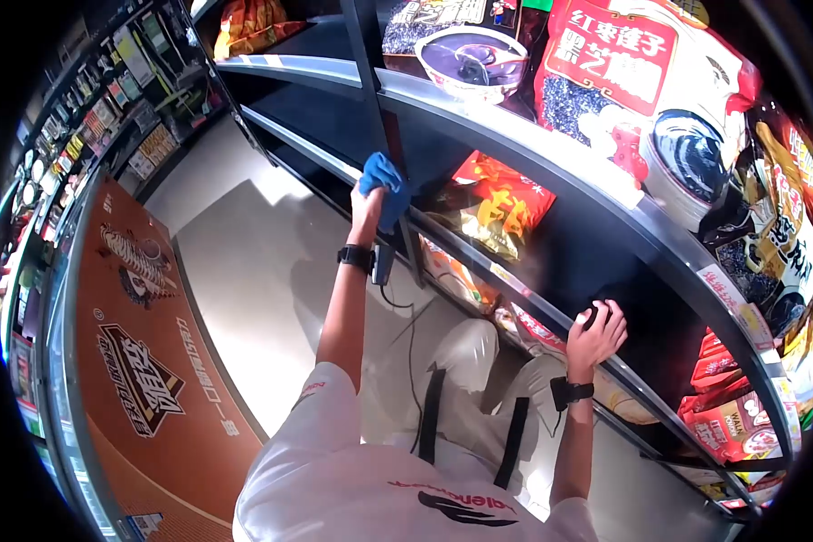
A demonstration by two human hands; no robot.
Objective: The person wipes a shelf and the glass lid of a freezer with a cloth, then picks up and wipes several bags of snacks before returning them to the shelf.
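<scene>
My left hand [370,200] is closed around a blue cloth [385,170] and presses it against the dark upright post [390,135] between two shelf bays. Part of the cloth hangs below the hand. Over the front rail of the middle shelf lies my right hand [598,332], fingers apart and holding nothing. On that shelf, between the two hands, a red and gold food bag [504,206] stands toward the left. The dark shelf board [596,244] shows to the right of the bag.
Large bags, one red and white [605,81], fill the upper shelf. More red packets [727,425] sit at the lower right. An orange printed panel [154,334] stands to my left. A black cable [413,361] hangs near my legs.
</scene>
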